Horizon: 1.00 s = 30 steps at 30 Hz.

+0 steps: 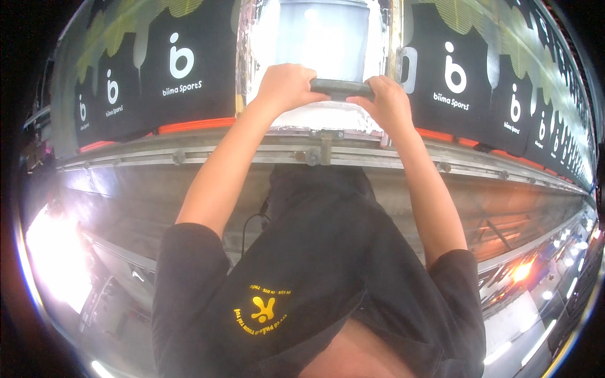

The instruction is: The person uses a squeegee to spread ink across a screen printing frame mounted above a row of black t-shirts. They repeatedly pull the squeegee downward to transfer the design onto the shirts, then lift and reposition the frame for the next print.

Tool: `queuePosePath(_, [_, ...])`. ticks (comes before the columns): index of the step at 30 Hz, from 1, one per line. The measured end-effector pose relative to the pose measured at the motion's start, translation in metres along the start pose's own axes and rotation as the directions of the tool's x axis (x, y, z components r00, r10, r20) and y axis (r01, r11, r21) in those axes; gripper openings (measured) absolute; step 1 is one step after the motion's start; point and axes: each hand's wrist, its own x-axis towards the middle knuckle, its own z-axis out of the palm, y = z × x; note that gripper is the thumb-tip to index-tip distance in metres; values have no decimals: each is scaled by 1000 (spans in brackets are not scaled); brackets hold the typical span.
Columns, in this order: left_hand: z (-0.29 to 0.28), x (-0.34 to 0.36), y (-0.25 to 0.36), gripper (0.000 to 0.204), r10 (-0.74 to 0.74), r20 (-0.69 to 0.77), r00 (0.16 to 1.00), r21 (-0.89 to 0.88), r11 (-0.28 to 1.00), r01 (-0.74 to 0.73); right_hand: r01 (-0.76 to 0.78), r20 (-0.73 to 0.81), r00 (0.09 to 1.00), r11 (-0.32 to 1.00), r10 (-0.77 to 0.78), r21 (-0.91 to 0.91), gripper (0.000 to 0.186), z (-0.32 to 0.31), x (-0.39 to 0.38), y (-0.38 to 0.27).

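Note:
Both of my arms reach forward to a dark, wide squeegee (341,88) over a printing screen (322,38). My left hand (287,89) is closed around its left end, with the thumb along the near side. At its other end my right hand (389,104) grips it the same way. The screen has a pale grey-blue middle with white, smeared borders and worn edges. White residue lies on the screen just below the squeegee. My fingertips on the far side of the handle are hidden.
Black fabric pieces with white printed marks lie left (201,69) and right (441,69) of the screen along a long table. A metal rail (246,154) runs along its near edge, close to my body. An orange-red strip (195,126) borders the fabric.

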Motion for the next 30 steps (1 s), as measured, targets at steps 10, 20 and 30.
queuePosePath(10, [-38,52,-33,61,53,513,857,-294,949,117,-371,428,873,888,234,271,57,-38,47,-1])
queuePosePath(20, [-117,173,-100,50,87,26,996,-44,995,-86,-520,-150,598,523,787,675,46,-7,65,101])
queuePosePath(30, [-65,103,-90,30,46,-160,986,-140,988,-69,-523,107,649,340,753,782,47,-43,79,49])
